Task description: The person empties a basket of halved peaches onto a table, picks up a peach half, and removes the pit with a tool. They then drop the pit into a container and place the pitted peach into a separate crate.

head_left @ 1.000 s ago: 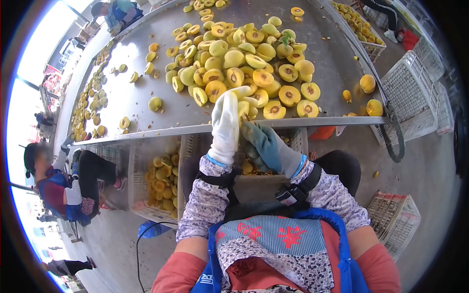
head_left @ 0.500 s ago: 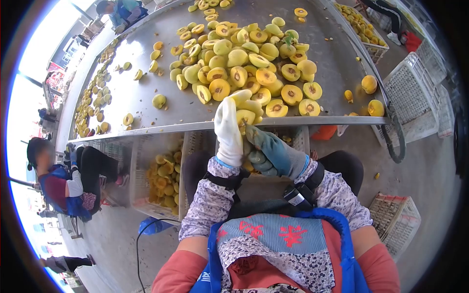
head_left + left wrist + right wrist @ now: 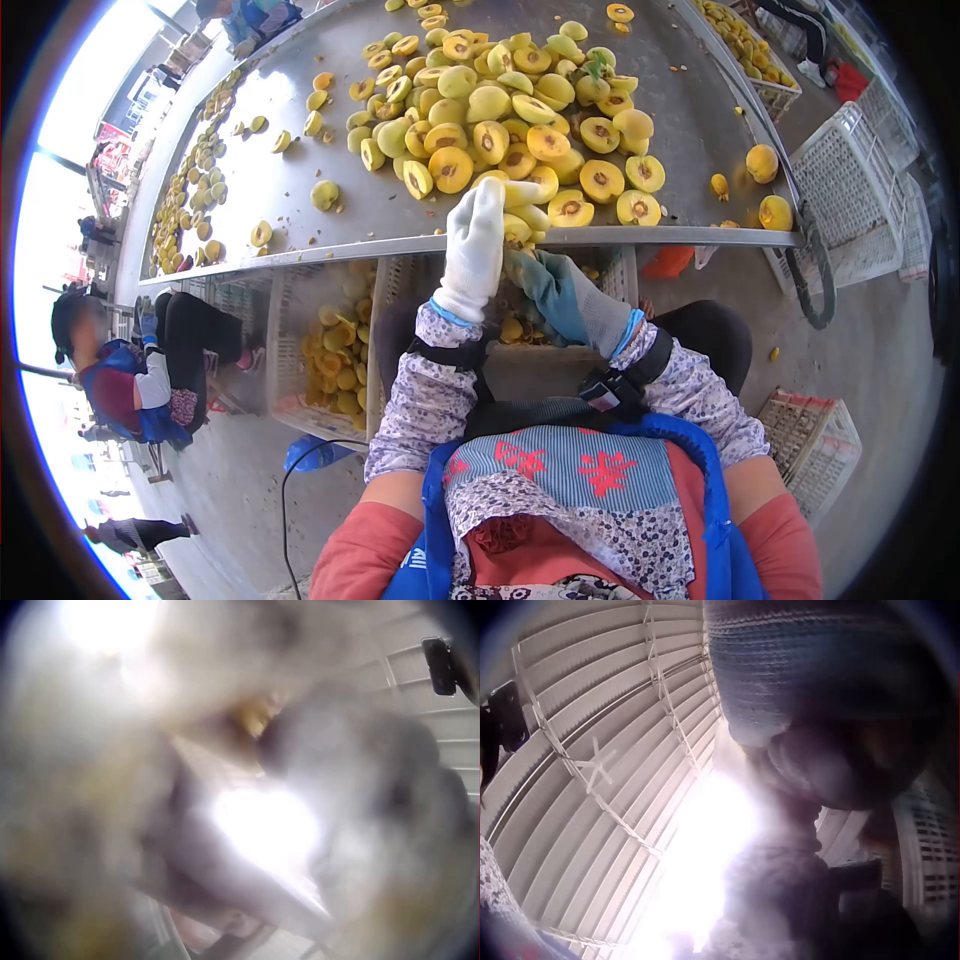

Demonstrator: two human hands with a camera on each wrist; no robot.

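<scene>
While within left fingers — yellow fruit

The head camera is looking forward and down across the broad grey metal table from above its near side. Near its edge, both wrist cameras are facing upward, sharing the pale ribbed metal roof; the blue-grey knit-gloved right hand is sitting close to its own lens.

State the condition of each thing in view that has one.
Left grip: gloved, holding fruit pieces.
Right grip: gloved, close by; contents unclear.
Fruit pile: many pieces halved, pits showing in some.
Table: scattered with fruit.
Left crate below table: holding fruit.
</scene>
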